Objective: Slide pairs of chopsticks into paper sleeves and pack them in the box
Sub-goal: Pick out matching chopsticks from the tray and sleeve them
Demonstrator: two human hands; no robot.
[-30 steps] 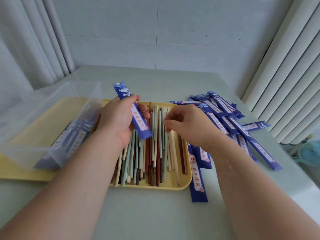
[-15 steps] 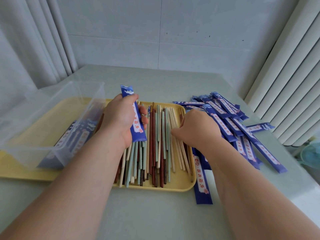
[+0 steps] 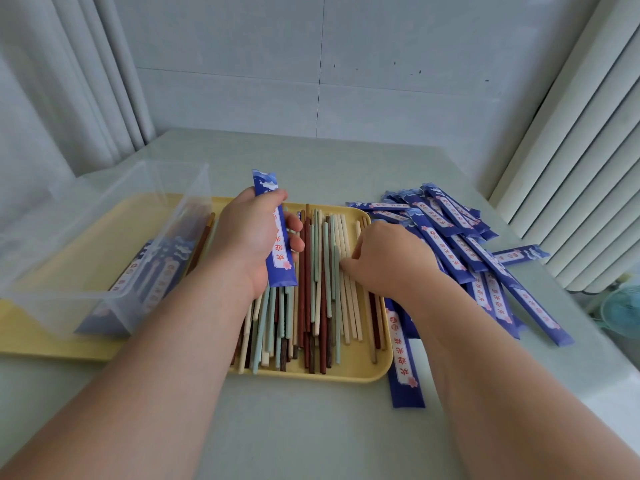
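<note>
Your right hand [image 3: 384,258] has dropped from its hover onto the cream-coloured chopsticks [image 3: 349,306] at the right of the flat yellow tray [image 3: 346,372] — so you are picking the next pair. Its fingers curl down out of sight (whether they already pinch a pair, I cannot tell). Your left hand [image 3: 249,233] grips the blue printed paper sleeve [image 3: 282,271] — now turned to run along the sticks — near the clear plastic box [image 3: 104,237], which holds a few packed sleeves.
</note>
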